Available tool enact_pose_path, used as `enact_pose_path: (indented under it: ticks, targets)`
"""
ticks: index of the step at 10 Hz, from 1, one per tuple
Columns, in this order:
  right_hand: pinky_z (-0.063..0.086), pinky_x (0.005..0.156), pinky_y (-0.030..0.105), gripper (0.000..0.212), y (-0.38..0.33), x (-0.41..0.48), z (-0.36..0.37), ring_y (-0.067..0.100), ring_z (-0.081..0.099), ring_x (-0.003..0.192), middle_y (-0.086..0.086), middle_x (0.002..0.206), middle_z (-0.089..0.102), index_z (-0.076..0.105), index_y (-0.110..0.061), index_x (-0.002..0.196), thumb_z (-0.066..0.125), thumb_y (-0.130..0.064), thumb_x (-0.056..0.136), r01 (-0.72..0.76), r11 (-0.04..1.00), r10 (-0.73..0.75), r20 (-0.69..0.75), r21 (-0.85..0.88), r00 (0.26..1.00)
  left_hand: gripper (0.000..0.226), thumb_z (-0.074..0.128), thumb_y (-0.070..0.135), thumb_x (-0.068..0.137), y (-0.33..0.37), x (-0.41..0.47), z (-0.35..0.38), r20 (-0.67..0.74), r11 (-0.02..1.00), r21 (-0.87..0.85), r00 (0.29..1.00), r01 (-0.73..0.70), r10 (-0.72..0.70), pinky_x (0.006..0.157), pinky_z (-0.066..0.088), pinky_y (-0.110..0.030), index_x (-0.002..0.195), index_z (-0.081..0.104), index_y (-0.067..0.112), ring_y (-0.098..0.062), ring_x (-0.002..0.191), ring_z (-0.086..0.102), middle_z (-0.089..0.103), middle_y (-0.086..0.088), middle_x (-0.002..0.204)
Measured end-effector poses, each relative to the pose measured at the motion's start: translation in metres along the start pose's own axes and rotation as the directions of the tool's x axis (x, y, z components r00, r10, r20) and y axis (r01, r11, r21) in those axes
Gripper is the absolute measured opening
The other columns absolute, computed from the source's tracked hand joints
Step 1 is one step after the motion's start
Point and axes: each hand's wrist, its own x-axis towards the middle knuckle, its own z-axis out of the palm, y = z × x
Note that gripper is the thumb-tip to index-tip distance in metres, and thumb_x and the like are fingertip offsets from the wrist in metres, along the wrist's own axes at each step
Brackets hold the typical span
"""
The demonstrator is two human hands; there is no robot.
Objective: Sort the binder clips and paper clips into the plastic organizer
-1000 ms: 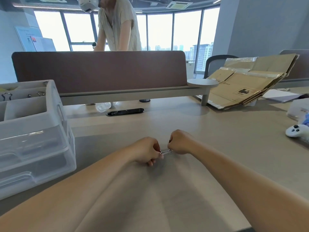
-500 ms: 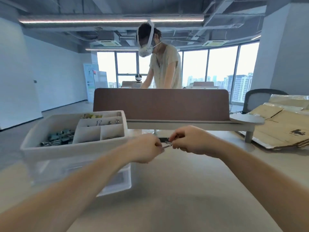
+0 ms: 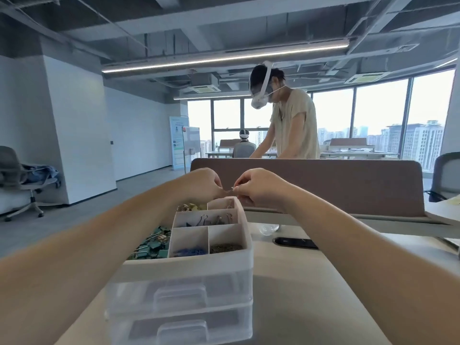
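Note:
My left hand (image 3: 200, 183) and my right hand (image 3: 258, 186) pinch a small silver clip (image 3: 230, 190) between them, just above the far right compartment of the plastic organizer (image 3: 184, 275). The organizer's open top tray holds teal binder clips (image 3: 151, 244) on the left, yellow clips (image 3: 191, 207) at the back, silver-handled binder clips (image 3: 216, 219) in the middle row, blue paper clips (image 3: 190, 250) and dark paper clips (image 3: 225, 247) in the front cells. Two clear drawers sit below the tray.
A brown desk divider (image 3: 336, 185) runs behind the organizer. A black cable slot (image 3: 295, 242) and a clear bottle (image 3: 268, 229) lie on the desk to the right. A person in a headset (image 3: 288, 125) stands beyond the divider. An office chair (image 3: 17, 180) stands at far left.
Both hands lifted the clip off the desk and carried it left and up over the organizer. The view tilted up and swung left, putting the organizer in the centre.

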Motion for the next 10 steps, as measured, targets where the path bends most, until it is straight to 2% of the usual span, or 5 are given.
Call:
enact_pose_path:
  ticks: [2, 4, 6, 8, 10]
  targets:
    - [0.048, 0.068, 0.032, 0.023, -0.001, 0.062, 0.026, 0.018, 0.054, 0.071, 0.022, 0.098, 0.071, 0.073, 0.004, 0.099, 0.065, -0.016, 0.089, 0.013, 0.988, -0.01, 0.019, -0.154, 1.0, 0.02, 0.062, 0.023, 0.09, -0.03, 0.045, 0.011, -0.017, 0.998, -0.021, 0.998, 0.052, -0.053, 0.07, 0.047, -0.028, 0.094, 0.076, 0.008, -0.018, 0.082, 0.062, 0.071, -0.007, 0.098]
    - [0.052, 0.083, 0.034, 0.022, -0.002, 0.083, 0.045, 0.02, 0.06, 0.083, 0.013, 0.106, 0.072, 0.073, -0.003, 0.106, 0.06, -0.012, 0.091, 0.057, 0.934, -0.003, 0.152, -0.352, 0.988, 0.017, 0.075, 0.03, 0.078, -0.047, 0.06, 0.022, 0.021, 0.998, 0.063, 0.999, 0.031, -0.033, 0.055, 0.042, -0.022, 0.08, 0.076, 0.013, -0.015, 0.065, 0.058, 0.07, -0.006, 0.081]
    - [0.059, 0.071, 0.033, 0.026, 0.003, 0.084, 0.043, 0.024, 0.07, 0.075, 0.016, 0.098, 0.073, 0.07, -0.003, 0.108, 0.07, -0.004, 0.083, 0.059, 0.965, -0.002, 0.216, -0.257, 0.977, 0.024, 0.075, 0.036, 0.08, -0.06, 0.057, 0.025, -0.005, 0.997, 0.071, 0.999, -0.04, 0.04, 0.067, 0.051, -0.031, 0.09, 0.079, 0.015, -0.024, 0.077, 0.066, 0.073, -0.008, 0.09]
    - [0.051, 0.086, 0.029, 0.051, 0.0, 0.083, 0.044, 0.02, 0.061, 0.106, 0.0, 0.121, 0.063, 0.059, -0.015, 0.131, 0.075, -0.016, 0.082, 0.154, 0.894, -0.053, 0.243, -0.421, 0.969, 0.014, 0.069, 0.023, 0.087, -0.066, 0.049, 0.019, -0.03, 0.998, 0.015, 0.998, -0.063, 0.063, 0.057, 0.045, -0.021, 0.095, 0.079, 0.017, -0.013, 0.073, 0.062, 0.072, -0.001, 0.093]
    - [0.044, 0.078, 0.024, 0.042, -0.003, 0.079, 0.047, 0.015, 0.053, 0.093, 0.001, 0.124, 0.06, 0.059, -0.015, 0.129, 0.065, -0.008, 0.087, 0.166, 0.84, -0.083, 0.18, -0.516, 0.98, 0.017, 0.063, 0.014, 0.09, -0.067, 0.04, 0.008, -0.077, 0.998, -0.027, 0.995, -0.061, 0.059, 0.064, 0.042, -0.018, 0.1, 0.077, 0.015, -0.012, 0.085, 0.062, 0.067, 0.003, 0.102]
